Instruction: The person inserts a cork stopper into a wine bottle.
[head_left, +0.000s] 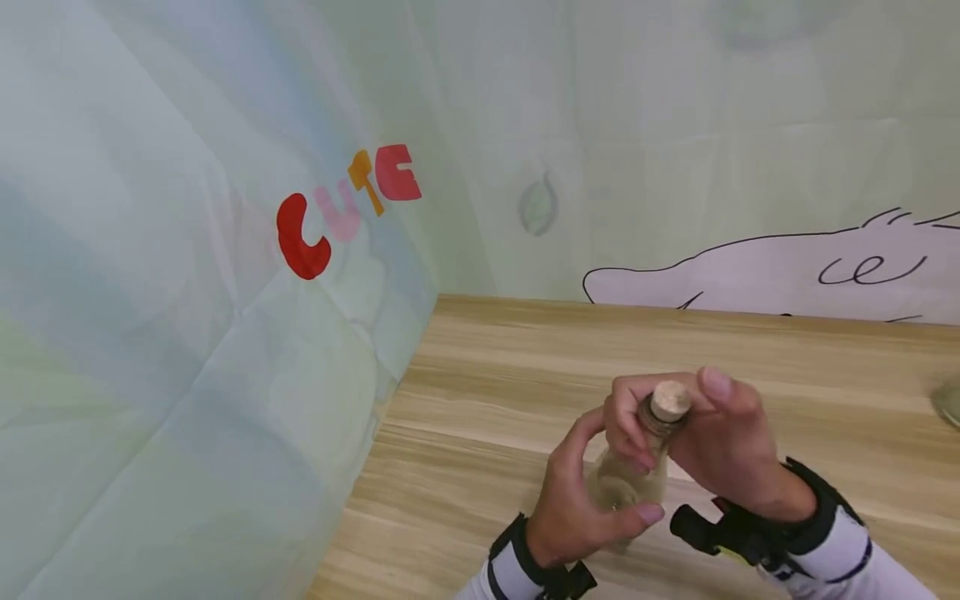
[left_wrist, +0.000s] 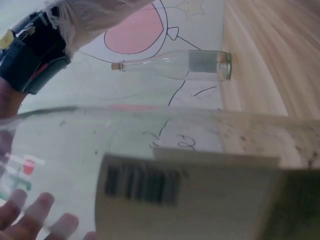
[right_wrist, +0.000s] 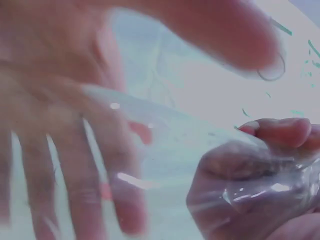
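Over the wooden table (head_left: 525, 350), the head view shows the left hand (head_left: 573, 500) wrapped round the body of a clear glass bottle (head_left: 626, 479), held upright; above that grip the right hand (head_left: 712, 442) pinches the neck beside the cork (head_left: 670, 401). Uncorking seems in hand; next the cork wants a firm twisting pull. Left wrist: the labelled bottle wall fills the frame, a second corked bottle (left_wrist: 185, 65) lying well beyond. Right wrist: blurred fingers (right_wrist: 75, 165) curl around glass.
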